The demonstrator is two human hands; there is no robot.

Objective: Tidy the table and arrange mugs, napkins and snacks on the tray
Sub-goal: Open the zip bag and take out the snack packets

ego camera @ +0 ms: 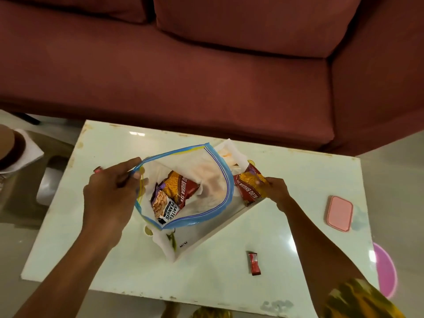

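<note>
My left grip point(110, 193) pinches the zip bag point(211, 191) rim, holding its mouth wide over what appears to be the tray point(218, 232) on the tabletop point(286, 226), so my right grip point(276, 191), pinching a snack packet point(249, 187), clears it.

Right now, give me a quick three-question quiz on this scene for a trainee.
1. True or false: the right hand holds a snack packet outside the zip bag.
2. Which holds the bag's mouth open? A: left hand. B: right hand. C: neither.
3. Fill in: the front packet inside the bag reads "Salted ____".

Key: 1 true; 2 A; 3 Peanuts.
</note>
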